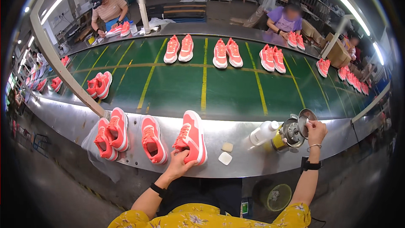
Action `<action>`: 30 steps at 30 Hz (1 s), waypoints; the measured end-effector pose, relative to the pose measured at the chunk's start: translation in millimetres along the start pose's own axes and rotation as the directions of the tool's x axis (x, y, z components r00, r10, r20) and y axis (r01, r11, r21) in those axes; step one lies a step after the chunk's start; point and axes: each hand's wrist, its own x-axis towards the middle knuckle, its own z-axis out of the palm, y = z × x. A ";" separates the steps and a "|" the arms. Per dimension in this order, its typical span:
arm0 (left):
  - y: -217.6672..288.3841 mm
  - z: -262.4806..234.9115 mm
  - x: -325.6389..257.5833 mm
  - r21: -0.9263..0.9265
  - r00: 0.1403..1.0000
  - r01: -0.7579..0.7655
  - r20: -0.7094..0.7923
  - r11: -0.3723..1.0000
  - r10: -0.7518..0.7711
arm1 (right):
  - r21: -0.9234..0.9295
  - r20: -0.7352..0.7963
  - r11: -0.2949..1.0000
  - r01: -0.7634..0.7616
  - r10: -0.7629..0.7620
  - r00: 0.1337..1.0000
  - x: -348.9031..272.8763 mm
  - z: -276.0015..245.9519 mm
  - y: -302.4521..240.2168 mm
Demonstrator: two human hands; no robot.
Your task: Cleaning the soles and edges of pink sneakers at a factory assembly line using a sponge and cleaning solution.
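My left hand [179, 164] grips a coral sneaker [192, 139] with a white sole at its heel opening, its toe pointing away from me. To its left, a matching sneaker [152, 141] lies on the metal ledge. My right hand [317, 133] pinches what looks like a small white wad [309, 121] against the tilted round metal lid [304, 117] of a can. That yellow-labelled can [278, 140] has a metal top and leans in the view. Beside it is a white plastic bottle [262, 133]. Two small pale pads [225, 158] rest between the sneaker and bottle.
Another coral pair [112, 137] sits at the ledge's left, near a slanted white post [67, 63]. Beyond the ledge runs a green conveyor belt [168, 88] carrying several pairs. Two people [110, 10] [284, 21] handle shoes across it. Below stands a yellowish bin [279, 198].
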 end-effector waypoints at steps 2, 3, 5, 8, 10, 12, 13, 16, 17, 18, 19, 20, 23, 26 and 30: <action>-1.4 0.3 -0.8 -0.003 1.000 -0.013 -0.006 1.000 0.013 | -0.068 0.018 0.994 0.087 -0.086 0.996 -1.2 6.1 -1.7; -0.5 0.4 -0.8 -0.084 1.000 0.023 -0.001 0.996 -0.023 | -0.037 0.063 0.998 0.042 -0.040 0.997 1.5 5.0 -0.3; 3.1 0.2 -1.1 -0.163 0.998 0.065 0.006 0.985 -0.065 | -0.034 0.090 0.999 0.035 -0.032 0.995 0.3 -8.1 -7.3; 15.7 -3.4 1.1 -0.186 0.995 0.094 0.032 0.978 -0.090 | 0.009 0.108 1.000 0.022 -0.023 0.994 -4.3 -3.1 -1.4; 26.9 -8.6 4.6 -0.233 0.989 0.142 0.064 0.962 -0.131 | 0.044 0.090 0.999 0.009 -0.013 0.996 -16.8 3.1 3.6; 26.8 -4.8 4.4 -0.178 0.995 0.097 0.021 0.979 -0.095 | -0.010 0.065 0.996 0.093 -0.092 0.994 -21.8 7.5 1.8; 28.0 -4.8 6.0 -0.187 0.995 0.099 0.029 0.977 -0.095 | -0.016 0.069 0.992 0.125 -0.123 0.990 -20.9 7.0 1.6; 25.7 0.3 5.5 -0.189 0.996 0.093 0.024 0.978 -0.091 | -0.099 0.124 0.971 0.216 -0.203 0.971 -7.9 -4.3 -2.7; 26.5 -0.8 3.4 -0.184 0.997 0.078 0.029 0.980 -0.074 | -0.097 0.131 0.972 0.214 -0.200 0.971 -9.1 -3.3 -4.6; 28.1 -1.6 2.9 -0.181 0.996 0.087 0.034 0.980 -0.082 | -0.088 0.107 0.981 0.171 -0.161 0.981 -10.5 -1.7 -6.5; 30.5 -2.2 4.7 -0.180 0.996 0.090 0.027 0.979 -0.087 | -0.079 0.086 0.989 0.127 -0.121 0.989 -14.3 -0.1 -7.5; 34.1 -1.8 6.5 -0.185 0.996 0.089 0.019 0.979 -0.087 | -0.083 0.092 0.988 0.127 -0.119 0.989 -15.5 2.4 -4.5; 27.3 1.2 5.4 -0.191 0.996 0.088 -0.002 0.978 -0.090 | -0.093 0.092 0.979 0.181 -0.172 0.981 -15.5 9.9 6.9; 26.6 0.2 6.5 -0.208 0.997 0.083 0.009 0.975 -0.083 | -0.006 0.070 0.986 0.164 -0.163 0.984 -3.5 -8.8 3.8; 23.9 -2.7 0.6 -0.223 0.991 0.129 0.002 0.966 -0.132 | 0.018 -0.326 0.951 0.308 -0.285 0.901 -25.6 -30.2 -90.8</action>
